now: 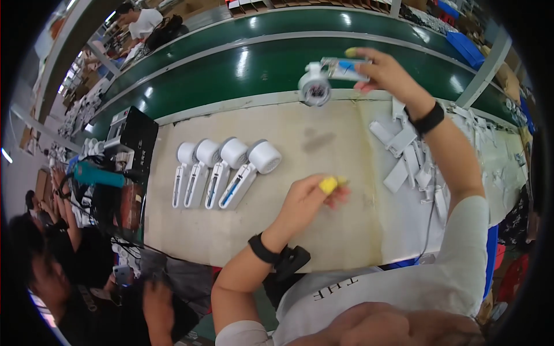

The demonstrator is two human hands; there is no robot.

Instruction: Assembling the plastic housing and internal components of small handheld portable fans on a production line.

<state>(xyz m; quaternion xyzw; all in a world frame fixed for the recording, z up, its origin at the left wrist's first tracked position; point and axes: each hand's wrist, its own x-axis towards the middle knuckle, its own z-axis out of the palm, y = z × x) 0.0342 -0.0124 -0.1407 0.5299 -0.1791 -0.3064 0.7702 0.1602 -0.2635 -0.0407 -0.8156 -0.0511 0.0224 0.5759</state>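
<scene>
My right hand [388, 72] raised at far edge of surface [323, 230], fingers closed round white handheld device [324, 79], round head pointing left; my left hand [309, 199] hovering low over surface, loosely curled, holding nothing, yellow cot on fingertip; four matching devices [225, 170] lying in row at left; white parts pile [412, 158] at right.

Glossy green belt [254, 66], matt white plastic fan [316, 86]
</scene>
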